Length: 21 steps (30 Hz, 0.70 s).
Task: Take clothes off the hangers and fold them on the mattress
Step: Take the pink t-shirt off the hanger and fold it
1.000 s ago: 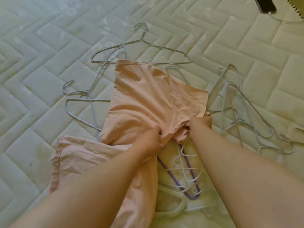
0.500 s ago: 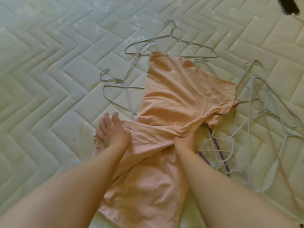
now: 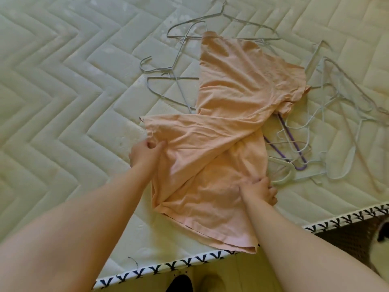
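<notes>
A peach-coloured garment [image 3: 231,114] lies crumpled and partly folded across the quilted mattress [image 3: 63,91]. My left hand [image 3: 145,153] pinches its left edge near the middle of the cloth. My right hand [image 3: 260,190] grips a bunch of the fabric at the garment's right side, close to the near hem. Grey wire hangers [image 3: 174,81] lie under and beside the garment's far end.
A tangle of white and grey hangers [image 3: 336,114] and a purple hanger [image 3: 294,157] lie right of the garment. The mattress edge with patterned trim [image 3: 189,264] runs along the bottom. Below it are the floor and a dark shoe [image 3: 179,284].
Both hands have moved back toward me along the garment. The left hand went from resting flat to pinching the left edge; the right hand shifted to the lower right side. The view tilted down.
</notes>
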{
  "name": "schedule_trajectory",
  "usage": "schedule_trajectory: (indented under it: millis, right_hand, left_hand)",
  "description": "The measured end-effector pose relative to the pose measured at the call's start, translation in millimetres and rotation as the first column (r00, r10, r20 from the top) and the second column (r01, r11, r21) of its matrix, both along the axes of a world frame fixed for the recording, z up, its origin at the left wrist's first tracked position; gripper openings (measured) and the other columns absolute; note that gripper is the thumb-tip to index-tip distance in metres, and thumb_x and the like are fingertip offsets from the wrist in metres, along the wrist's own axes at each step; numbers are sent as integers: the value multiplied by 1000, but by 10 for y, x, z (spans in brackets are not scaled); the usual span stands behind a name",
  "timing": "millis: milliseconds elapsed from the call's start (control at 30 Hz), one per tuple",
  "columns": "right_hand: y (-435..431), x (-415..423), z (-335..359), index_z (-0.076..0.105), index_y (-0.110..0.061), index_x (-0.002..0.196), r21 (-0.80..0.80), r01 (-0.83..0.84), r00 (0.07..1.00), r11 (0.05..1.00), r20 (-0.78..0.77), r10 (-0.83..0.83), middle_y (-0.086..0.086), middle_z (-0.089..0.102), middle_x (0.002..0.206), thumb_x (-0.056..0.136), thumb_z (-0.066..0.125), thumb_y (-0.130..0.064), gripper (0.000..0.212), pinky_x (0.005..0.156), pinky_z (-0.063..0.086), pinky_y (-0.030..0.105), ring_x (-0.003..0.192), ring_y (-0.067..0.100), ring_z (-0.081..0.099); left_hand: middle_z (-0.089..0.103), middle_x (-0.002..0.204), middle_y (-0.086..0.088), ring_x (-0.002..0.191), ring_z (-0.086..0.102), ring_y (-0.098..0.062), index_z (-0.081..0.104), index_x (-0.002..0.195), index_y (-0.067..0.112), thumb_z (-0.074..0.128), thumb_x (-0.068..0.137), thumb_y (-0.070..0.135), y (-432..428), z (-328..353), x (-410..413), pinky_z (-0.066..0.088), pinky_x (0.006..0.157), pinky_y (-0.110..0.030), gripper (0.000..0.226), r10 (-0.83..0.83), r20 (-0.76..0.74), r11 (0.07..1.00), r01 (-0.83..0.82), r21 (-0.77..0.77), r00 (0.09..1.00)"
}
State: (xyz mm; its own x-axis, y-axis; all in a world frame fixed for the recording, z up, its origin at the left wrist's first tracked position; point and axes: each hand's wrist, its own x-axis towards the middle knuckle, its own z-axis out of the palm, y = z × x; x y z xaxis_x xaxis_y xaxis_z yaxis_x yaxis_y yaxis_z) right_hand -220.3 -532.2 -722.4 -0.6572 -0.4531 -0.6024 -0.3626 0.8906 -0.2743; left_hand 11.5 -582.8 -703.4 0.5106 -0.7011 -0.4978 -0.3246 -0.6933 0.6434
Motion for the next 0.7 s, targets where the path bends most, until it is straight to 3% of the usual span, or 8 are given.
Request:
schedule_trajectory:
  millis: [100,167,267,367,467,600,700]
  right_hand:
    - [216,-28,108,40,-14,133,28,22,999,999,49,-23,16,34,139,92,49,-43,51,103,30,42,124,36,36]
    - [322,-49,169,40,-15,133,26,17,993,1000,113,-20,16,34,138,92,51,-41,50,103,33,43,123,37,36]
    - [535,-105,197,37,-16,137,24,-15,981,1000,194,10,16,35,138,89,57,-34,55,102,37,44,122,37,37]
    - [744,-132,153,32,-17,139,67,-34,970,997,244,16,14,36,138,89,55,-26,55,97,42,43,121,37,40]
    - [878,-120,57,29,-16,140,77,-31,967,997,256,10,13,38,139,89,55,-22,58,98,43,43,122,37,40]
    - [918,-149,-54,33,-8,136,82,-21,986,996,168,7,17,39,137,89,54,-11,52,95,43,39,122,37,42]
    - [988,-210,-90,35,-7,134,78,11,979,997,201,-27,20,48,130,92,45,-1,44,81,43,36,114,38,50]
  left_hand:
    - [59,89,1,89,57,-23,55,92,18,56,90,25,145,128,-16,47,79,-33,8,146,16,971,-140,-194,989]
    - [53,83,6,88,55,-21,48,94,19,58,90,23,188,185,-55,45,77,-31,11,206,-61,959,-214,-184,977]
    - [54,107,-7,101,56,-26,40,118,13,70,83,29,250,163,-93,51,87,-36,49,255,-313,966,-258,33,915]
    - [49,134,-13,120,51,-30,37,137,7,73,78,35,361,90,-137,45,98,-40,75,219,-419,965,-131,228,881]
    - [47,138,-11,123,47,-34,39,140,8,71,80,34,430,-46,-206,42,101,-45,73,105,-322,985,-54,165,941]
    - [57,125,-9,114,52,-32,50,130,11,62,86,29,420,-13,-327,43,95,-37,49,43,-86,999,-43,-3,995]
    - [60,88,1,91,57,-26,56,111,16,50,92,27,550,118,-485,43,77,-33,23,-273,159,939,299,-171,949]
